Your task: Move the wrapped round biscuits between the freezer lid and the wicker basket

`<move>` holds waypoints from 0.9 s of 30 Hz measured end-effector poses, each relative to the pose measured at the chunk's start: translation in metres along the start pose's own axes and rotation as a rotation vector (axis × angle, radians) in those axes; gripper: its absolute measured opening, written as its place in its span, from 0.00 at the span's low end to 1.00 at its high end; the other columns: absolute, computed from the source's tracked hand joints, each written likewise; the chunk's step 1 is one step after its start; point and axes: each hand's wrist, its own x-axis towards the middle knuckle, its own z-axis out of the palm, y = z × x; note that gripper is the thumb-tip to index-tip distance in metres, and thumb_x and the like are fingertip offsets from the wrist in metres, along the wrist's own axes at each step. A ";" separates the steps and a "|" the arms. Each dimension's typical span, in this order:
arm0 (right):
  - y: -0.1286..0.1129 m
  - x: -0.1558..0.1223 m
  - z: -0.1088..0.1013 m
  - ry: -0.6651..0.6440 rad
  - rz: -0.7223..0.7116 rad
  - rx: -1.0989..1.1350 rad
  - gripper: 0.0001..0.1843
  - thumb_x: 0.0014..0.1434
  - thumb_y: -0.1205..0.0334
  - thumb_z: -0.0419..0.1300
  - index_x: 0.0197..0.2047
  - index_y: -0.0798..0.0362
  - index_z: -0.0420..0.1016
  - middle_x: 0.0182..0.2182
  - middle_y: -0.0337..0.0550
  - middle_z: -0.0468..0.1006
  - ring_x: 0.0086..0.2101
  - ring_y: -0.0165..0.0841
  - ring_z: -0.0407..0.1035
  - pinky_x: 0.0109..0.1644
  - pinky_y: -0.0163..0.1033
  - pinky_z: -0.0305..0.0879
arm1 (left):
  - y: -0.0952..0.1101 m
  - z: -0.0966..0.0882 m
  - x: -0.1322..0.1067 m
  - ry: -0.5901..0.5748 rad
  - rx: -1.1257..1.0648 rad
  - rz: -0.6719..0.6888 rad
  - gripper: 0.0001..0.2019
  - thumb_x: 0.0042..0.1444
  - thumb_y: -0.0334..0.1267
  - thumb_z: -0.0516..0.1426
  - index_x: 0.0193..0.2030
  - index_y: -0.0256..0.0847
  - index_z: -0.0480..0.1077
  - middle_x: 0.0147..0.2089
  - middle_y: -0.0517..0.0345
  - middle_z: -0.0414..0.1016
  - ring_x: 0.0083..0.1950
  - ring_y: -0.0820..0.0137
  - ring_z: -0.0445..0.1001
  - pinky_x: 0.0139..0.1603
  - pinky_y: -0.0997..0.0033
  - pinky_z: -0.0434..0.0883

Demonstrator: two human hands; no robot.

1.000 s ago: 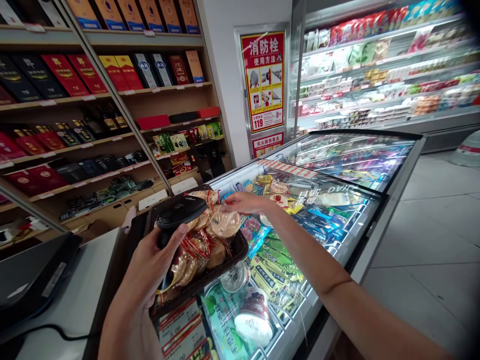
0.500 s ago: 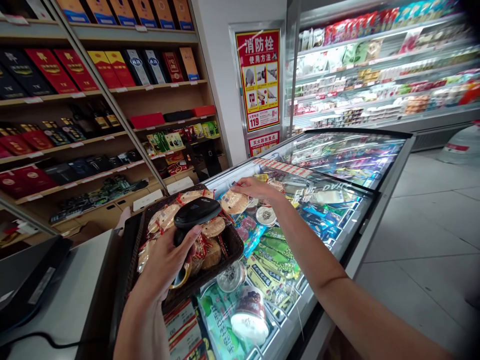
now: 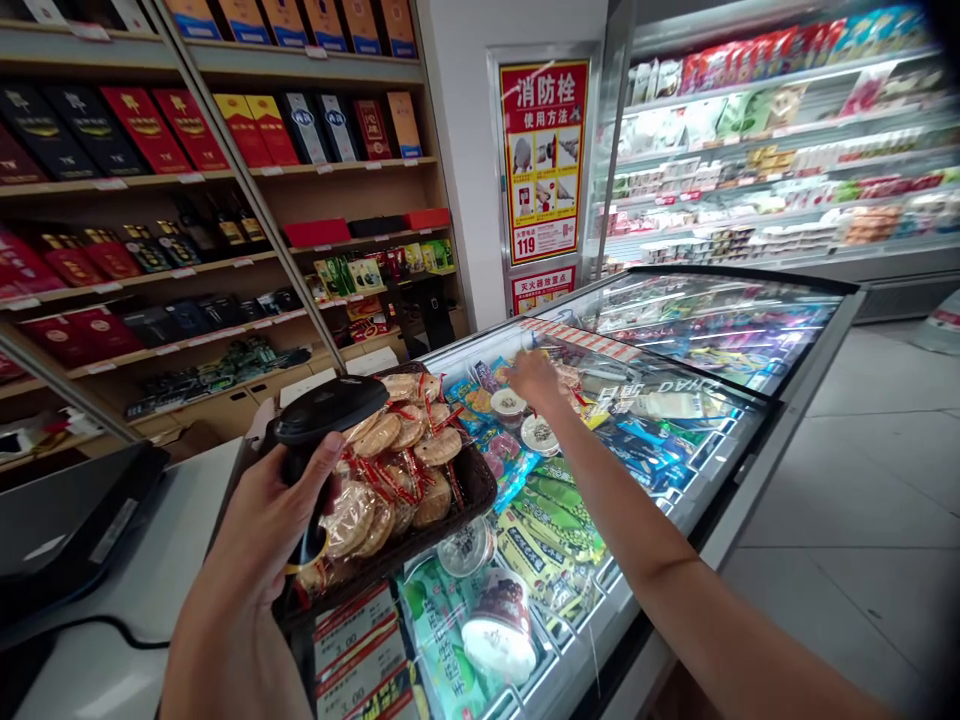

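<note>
"Left hand?"
"Was closed round a black scanner."

"Price cards?"
"Lay below a dark basket; '3.00' was legible."

"Wrapped biscuits?"
"Filled the basket, at the near corner of the freezer."

"Right hand?"
"Was out over the freezer's packets; fingers blurred, grip could not be told. Step, as judged: right-handed work, scanner at the ready. Next move called for keeping the scanner clear of the biscuits."

"Far wall?"
"Bore a red poster: '消防栓 使用方法', '119'."
</note>
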 end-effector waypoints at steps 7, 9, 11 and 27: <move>-0.079 -0.048 0.051 -0.314 -0.285 0.275 0.33 0.67 0.36 0.49 0.22 0.53 0.70 0.21 0.39 0.68 0.28 0.30 0.64 0.32 0.34 0.51 | 0.000 0.003 0.000 -0.020 0.024 0.055 0.29 0.48 0.69 0.60 0.28 0.42 0.64 0.22 0.63 0.67 0.21 0.76 0.59 0.20 0.76 0.53; -0.084 -0.055 0.057 -0.294 -0.311 0.331 0.30 0.68 0.41 0.53 0.21 0.53 0.67 0.21 0.37 0.66 0.28 0.28 0.61 0.32 0.34 0.48 | -0.002 0.004 0.002 -0.043 0.035 0.058 0.29 0.48 0.69 0.60 0.29 0.42 0.64 0.22 0.63 0.68 0.21 0.75 0.60 0.21 0.75 0.54; -0.083 -0.056 0.057 -0.260 -0.298 0.400 0.26 0.67 0.46 0.55 0.22 0.54 0.67 0.21 0.36 0.66 0.28 0.27 0.60 0.32 0.33 0.48 | -0.005 0.004 0.004 -0.073 0.033 0.049 0.28 0.47 0.69 0.61 0.30 0.42 0.65 0.22 0.63 0.68 0.22 0.74 0.61 0.21 0.75 0.55; -0.025 -0.015 -0.018 -0.317 -0.198 0.791 0.21 0.58 0.47 0.62 0.25 0.51 0.61 0.22 0.33 0.61 0.26 0.27 0.59 0.31 0.32 0.57 | -0.005 0.019 0.006 -0.141 -0.003 0.025 0.28 0.45 0.68 0.62 0.33 0.42 0.67 0.19 0.65 0.66 0.20 0.74 0.61 0.18 0.78 0.55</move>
